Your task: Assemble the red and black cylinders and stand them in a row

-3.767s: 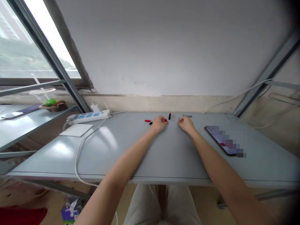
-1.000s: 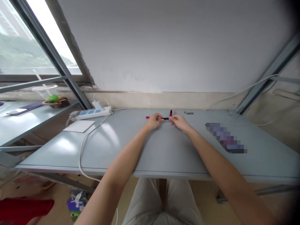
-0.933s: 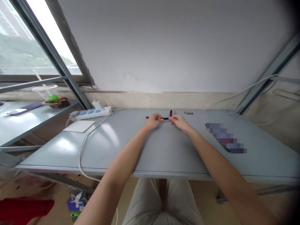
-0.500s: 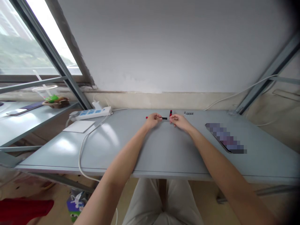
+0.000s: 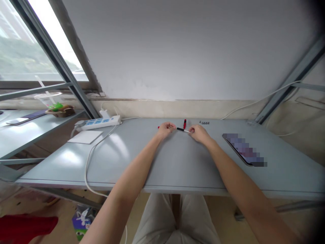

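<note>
Left hand [image 5: 166, 128] clenches a red-ended pen [image 5: 180, 129] above the grey worktop [image 5: 177, 162]; right hand [image 5: 199, 133] pinches its thin tip. A red cap [image 5: 185, 123] stands just behind.

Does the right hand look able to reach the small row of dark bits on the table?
Probably yes. The right hand rests just short of the bits, with bare table between them, though its fingers are pinching a thin piece at the screwdriver.

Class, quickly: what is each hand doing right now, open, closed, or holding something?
Left hand: closed around the red and black screwdriver handle.
Right hand: fingers pinched at the thin metal bit sticking out of that handle.
</note>
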`<state>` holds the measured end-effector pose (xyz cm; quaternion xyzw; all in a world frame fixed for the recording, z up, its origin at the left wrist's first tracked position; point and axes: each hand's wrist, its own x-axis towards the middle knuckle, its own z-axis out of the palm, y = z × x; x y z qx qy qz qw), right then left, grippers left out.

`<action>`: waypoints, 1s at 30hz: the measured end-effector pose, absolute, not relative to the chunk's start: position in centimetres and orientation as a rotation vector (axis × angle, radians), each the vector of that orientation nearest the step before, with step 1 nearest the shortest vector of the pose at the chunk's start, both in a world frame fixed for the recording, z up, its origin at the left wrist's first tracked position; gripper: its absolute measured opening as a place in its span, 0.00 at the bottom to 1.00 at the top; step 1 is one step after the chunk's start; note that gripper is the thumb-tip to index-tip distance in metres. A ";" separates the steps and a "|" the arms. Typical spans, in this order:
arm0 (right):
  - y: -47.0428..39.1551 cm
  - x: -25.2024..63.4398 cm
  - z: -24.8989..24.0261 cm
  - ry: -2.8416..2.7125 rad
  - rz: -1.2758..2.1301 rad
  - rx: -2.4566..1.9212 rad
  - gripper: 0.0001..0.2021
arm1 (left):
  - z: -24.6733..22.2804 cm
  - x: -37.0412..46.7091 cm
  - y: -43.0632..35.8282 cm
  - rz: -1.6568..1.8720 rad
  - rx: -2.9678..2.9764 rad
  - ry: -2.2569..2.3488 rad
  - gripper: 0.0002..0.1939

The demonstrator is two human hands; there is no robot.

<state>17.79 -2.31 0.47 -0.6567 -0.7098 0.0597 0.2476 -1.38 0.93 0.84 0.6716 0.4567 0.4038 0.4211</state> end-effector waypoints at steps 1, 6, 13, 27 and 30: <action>-2.3 17.8 0.5 -1.936 0.171 -1.802 0.04 | 0.7 -1.2 0.9 1.007 1.716 1.163 0.04; -2.3 17.5 0.2 -1.957 0.262 -1.758 0.04 | 0.2 -0.5 0.2 0.976 1.842 1.296 0.11; -2.4 17.8 0.2 -1.903 0.363 -1.661 0.03 | 0.0 -1.1 0.2 0.876 1.874 1.300 0.09; -1.8 18.7 0.1 -1.787 0.202 -1.979 0.02 | 0.3 -0.3 0.1 1.078 1.955 1.381 0.07; -1.7 18.6 -0.4 -1.721 0.234 -1.971 0.03 | -0.1 0.2 -0.1 0.967 2.152 1.383 0.06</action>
